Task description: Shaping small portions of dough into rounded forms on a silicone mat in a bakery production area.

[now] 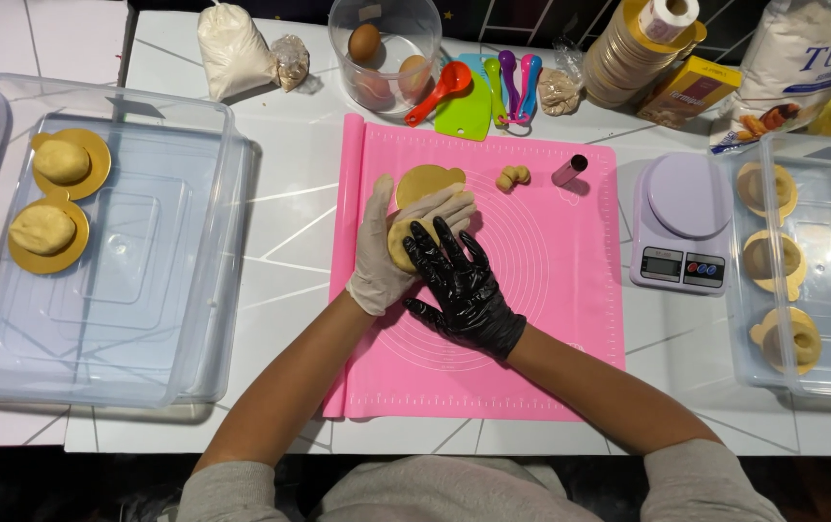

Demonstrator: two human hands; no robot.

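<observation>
Here, over the pink mat (531, 319), the left hand (386, 253) in a white glove cups a pale dough ball (399, 244) from nine o'clock while the right hand (462, 282) in black presses its spread fingers (444, 246) flat on it from four o'clock. It looks soft, light and easily dented, best cradled from beneath. A gold disc (428, 181) lies just beyond at twelve o'clock.

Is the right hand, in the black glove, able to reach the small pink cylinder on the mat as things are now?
Probably yes. The right hand rests on the dough, which the left hand cups. The pink cylinder lies uncovered on the pink mat, with bare mat between it and the hand.
</observation>
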